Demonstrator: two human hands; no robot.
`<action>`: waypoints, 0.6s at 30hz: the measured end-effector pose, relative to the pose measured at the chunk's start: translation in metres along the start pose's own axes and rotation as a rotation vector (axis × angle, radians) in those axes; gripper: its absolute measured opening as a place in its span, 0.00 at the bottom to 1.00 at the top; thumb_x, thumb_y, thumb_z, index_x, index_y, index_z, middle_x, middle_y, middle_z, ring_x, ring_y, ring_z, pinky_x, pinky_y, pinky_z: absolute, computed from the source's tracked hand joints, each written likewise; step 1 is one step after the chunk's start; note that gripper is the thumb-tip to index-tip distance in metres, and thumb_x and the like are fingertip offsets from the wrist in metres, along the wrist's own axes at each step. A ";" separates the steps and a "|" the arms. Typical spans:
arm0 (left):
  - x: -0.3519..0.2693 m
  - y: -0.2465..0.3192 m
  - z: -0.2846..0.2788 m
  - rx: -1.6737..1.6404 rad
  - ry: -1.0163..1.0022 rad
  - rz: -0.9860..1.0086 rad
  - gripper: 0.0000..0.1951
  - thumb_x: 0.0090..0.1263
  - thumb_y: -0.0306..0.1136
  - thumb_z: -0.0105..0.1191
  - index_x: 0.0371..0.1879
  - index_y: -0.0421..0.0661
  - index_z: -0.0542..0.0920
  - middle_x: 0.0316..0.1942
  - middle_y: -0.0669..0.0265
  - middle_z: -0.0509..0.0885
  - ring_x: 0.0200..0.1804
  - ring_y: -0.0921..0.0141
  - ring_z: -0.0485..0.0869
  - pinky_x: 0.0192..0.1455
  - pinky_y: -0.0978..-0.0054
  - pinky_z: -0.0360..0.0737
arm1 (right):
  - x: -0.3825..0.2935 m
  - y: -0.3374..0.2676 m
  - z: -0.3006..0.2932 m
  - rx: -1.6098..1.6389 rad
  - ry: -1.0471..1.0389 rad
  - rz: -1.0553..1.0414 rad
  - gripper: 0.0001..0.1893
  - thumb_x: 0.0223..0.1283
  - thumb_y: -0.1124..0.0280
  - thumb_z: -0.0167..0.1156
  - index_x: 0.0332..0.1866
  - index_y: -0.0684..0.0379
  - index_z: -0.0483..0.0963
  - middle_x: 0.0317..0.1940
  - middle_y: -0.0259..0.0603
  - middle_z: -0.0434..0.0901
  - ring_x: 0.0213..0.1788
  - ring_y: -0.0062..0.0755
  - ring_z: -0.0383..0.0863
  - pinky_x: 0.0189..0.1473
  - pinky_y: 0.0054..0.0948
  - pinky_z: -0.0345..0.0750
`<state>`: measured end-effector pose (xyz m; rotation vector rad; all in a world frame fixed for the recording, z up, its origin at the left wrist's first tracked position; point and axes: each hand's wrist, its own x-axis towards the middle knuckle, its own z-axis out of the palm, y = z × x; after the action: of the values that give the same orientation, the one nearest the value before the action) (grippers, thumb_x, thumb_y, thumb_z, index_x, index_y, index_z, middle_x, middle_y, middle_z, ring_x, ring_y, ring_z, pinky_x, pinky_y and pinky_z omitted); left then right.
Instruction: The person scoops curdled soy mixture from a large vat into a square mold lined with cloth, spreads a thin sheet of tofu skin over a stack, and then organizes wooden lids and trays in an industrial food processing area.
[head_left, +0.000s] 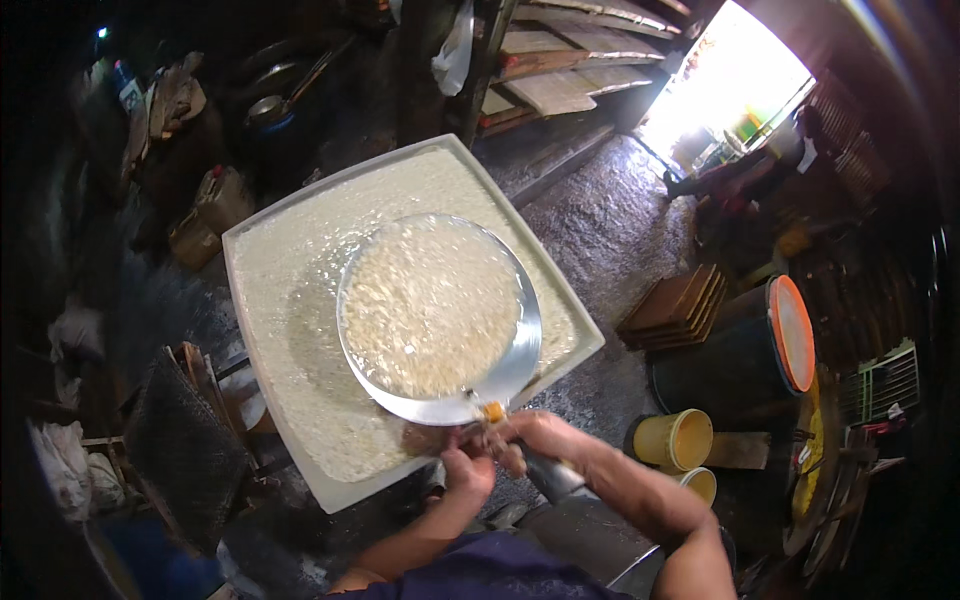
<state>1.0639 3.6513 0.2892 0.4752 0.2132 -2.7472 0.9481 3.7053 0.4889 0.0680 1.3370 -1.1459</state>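
A large round metal pan (527, 322) holds wet, pale, grainy material under shiny liquid. It is above a square, light-coloured tub (247, 330) whose wide surface is covered with similar pale, wet material. My right hand (529, 439) grips the pan's handle (553, 476) just past the tub's near edge. My left hand (469, 465) is close beside it, at the underside of the pan's near rim; its fingers are partly hidden and blurred. An orange-yellow piece (493, 411) shows where the handle meets the pan.
To the right stand a dark barrel with an orange-rimmed top (793, 334), stacked brown boards (671, 307) and yellow buckets (690, 440). Wooden racks (577, 60) rise at the back. A person (780, 161) is near the bright doorway. A dark woven panel (184, 450) leans at left.
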 end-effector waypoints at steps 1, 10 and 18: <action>-0.013 0.002 0.049 0.012 0.074 -0.076 0.13 0.67 0.41 0.47 0.35 0.42 0.76 0.27 0.65 0.76 0.31 0.71 0.74 0.42 0.71 0.73 | 0.011 -0.020 0.013 0.146 0.040 0.084 0.07 0.63 0.77 0.49 0.35 0.69 0.73 0.24 0.39 0.74 0.19 0.21 0.72 0.21 0.20 0.71; -0.003 -0.008 0.052 0.101 0.352 0.235 0.17 0.63 0.39 0.51 0.47 0.42 0.73 0.46 0.60 0.79 0.51 0.61 0.76 0.57 0.61 0.71 | 0.045 -0.100 -0.003 0.070 0.472 -0.473 0.07 0.60 0.77 0.51 0.40 0.69 0.67 0.23 0.42 0.73 0.20 0.28 0.75 0.20 0.28 0.75; 0.003 -0.002 0.062 0.262 0.353 0.258 0.21 0.65 0.46 0.50 0.49 0.43 0.73 0.43 0.58 0.79 0.42 0.61 0.78 0.45 0.61 0.76 | -0.176 -0.029 -0.079 0.340 0.728 -1.131 0.12 0.61 0.75 0.54 0.47 0.61 0.64 0.28 0.33 0.68 0.23 0.19 0.68 0.21 0.20 0.68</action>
<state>1.0426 3.6394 0.3464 0.9855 -0.1203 -2.4310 0.9047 3.8465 0.6165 -0.0438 1.8545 -2.4681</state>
